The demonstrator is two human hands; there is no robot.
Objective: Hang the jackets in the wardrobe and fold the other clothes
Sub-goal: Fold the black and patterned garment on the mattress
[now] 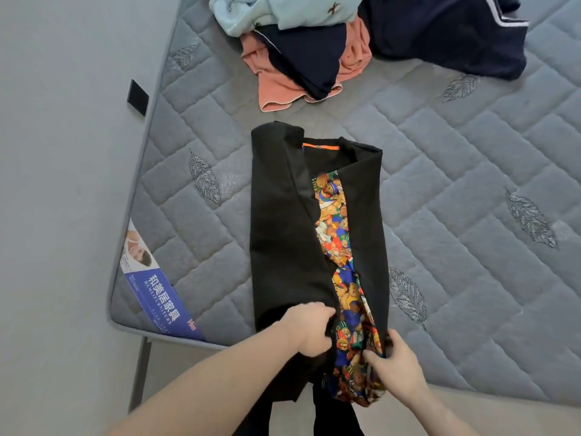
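A black jacket (283, 221) lies lengthwise on the grey quilted mattress (471, 190), collar away from me. Its sides are folded inward, and a strip of bright teddy-bear-print lining (338, 234) shows down the middle. The hem hangs over the near mattress edge. My left hand (309, 328) grips the left black panel near the hem. My right hand (394, 363) pinches the lining and the right panel's edge at the bottom. Other clothes lie heaped at the far side: a light blue garment (251, 11), a salmon garment (276, 86), and dark navy pieces (446, 36).
A grey wall (63, 152) runs along the mattress's left side. A blue printed label (160, 297) sits on the near left corner of the mattress. A metal bed leg (140, 372) stands below that corner. Bare mattress stretches to the right of the jacket.
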